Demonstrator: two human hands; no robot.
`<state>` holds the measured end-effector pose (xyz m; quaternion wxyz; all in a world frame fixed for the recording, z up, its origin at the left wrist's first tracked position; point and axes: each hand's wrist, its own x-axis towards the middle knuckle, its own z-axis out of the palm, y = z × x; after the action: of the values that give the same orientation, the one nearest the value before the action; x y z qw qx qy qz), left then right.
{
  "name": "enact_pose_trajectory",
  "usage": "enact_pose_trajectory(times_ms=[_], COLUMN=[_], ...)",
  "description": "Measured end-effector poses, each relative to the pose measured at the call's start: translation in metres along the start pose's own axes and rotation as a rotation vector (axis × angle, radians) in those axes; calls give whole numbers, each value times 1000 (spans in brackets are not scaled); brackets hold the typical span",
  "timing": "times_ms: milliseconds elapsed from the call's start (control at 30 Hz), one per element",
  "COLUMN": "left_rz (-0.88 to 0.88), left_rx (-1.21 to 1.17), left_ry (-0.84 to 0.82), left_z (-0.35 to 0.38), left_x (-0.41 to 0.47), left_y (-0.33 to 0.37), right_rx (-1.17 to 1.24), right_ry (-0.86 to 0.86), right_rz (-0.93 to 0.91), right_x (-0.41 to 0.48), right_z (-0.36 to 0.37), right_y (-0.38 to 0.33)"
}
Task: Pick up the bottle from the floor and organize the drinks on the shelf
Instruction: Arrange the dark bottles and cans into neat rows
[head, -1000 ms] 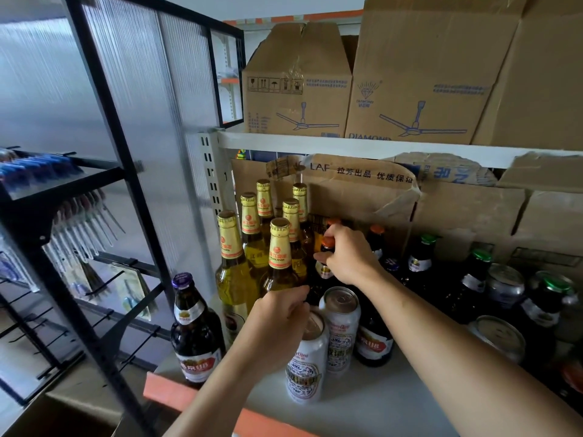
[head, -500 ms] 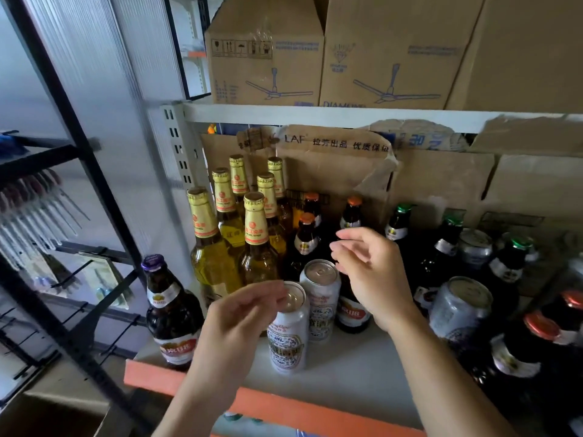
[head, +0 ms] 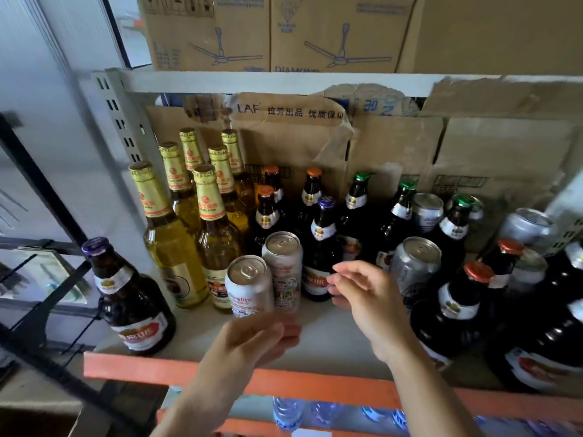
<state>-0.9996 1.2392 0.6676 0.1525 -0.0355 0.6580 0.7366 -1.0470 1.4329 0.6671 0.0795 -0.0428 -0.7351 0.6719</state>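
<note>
The left hand (head: 252, 345) reaches in from the bottom centre of the frame, over the orange front edge of the shelf (head: 315, 384); its fingers are loosely curved and motion-blurred, holding nothing, and they lie just in front of the nearer white beer can (head: 249, 287); whether they touch it cannot be told. The right hand (head: 369, 299) comes in from the lower right, fingers spread and slightly bent, empty; its fingertips are near the red label of a dark purple-capped bottle (head: 321, 247) in the middle of the frame.

The drinks all stand upright on the white shelf board; a second white can (head: 282, 266) stands touching the first, just behind it; left of the cans is a cluster of clear gold-foil bottles (head: 170, 238); a lone dark bottle with a purple cap (head: 132, 305) stands apart at the lower left, near the shelf's front edge. Behind the cans are orange-capped dark bottles (head: 266, 209), then green-capped dark bottles (head: 358, 197) towards the right; a silver can (head: 415, 263) stands among them; red-capped dark bottles (head: 473, 298) crowd the right edge.

Worn cardboard cartons (head: 284, 143) line the back; boxes printed with ceiling fans (head: 208, 33) fill the top of the frame; blue-capped water bottles (head: 287, 414) show at the bottom.
</note>
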Motion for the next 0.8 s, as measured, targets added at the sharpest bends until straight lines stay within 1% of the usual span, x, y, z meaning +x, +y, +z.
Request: enact_pose_trajectory(times_ms=[67,133,233,300,367,467,533,600,633,733,800], left_rz=[-12,-21,-44,-87,-140,-195,-208,-217,-224,-242,-247], left_rx=[-78,-162,-192,-198,-211,-239,-261,-279,-281,-297,-300], left_ry=[34,106,223,281,320,350,371,389,396,411,414], left_z=[-18,-38,-62,-71,-75,-77,-77,-77,-77,-74,-71], left_x=[-3,-4,-2,1,4,8,10,11,12,14,17], left_y=[-5,-10,-21,-29,-37,-49,-54,-57,-57,-57,-55], right_rx=[55,93,127,117,66,-110,-221,-398,-500,-777,-846], right_ry=[14,23,19,-13,-60,-109,-126,-151,-185,-253,-244], right_rz=[41,80,107,79,4,-200,-378,-555,-601,-635,-635], right_x=[-2,-2,-2,-2,-2,-2,-4,-6,-6,-5,-4], right_z=[0,1,7,14,24,44,62,78,85,98,101], right_y=[6,10,14,14,12,2,-9,-21,-25,-28,-28])
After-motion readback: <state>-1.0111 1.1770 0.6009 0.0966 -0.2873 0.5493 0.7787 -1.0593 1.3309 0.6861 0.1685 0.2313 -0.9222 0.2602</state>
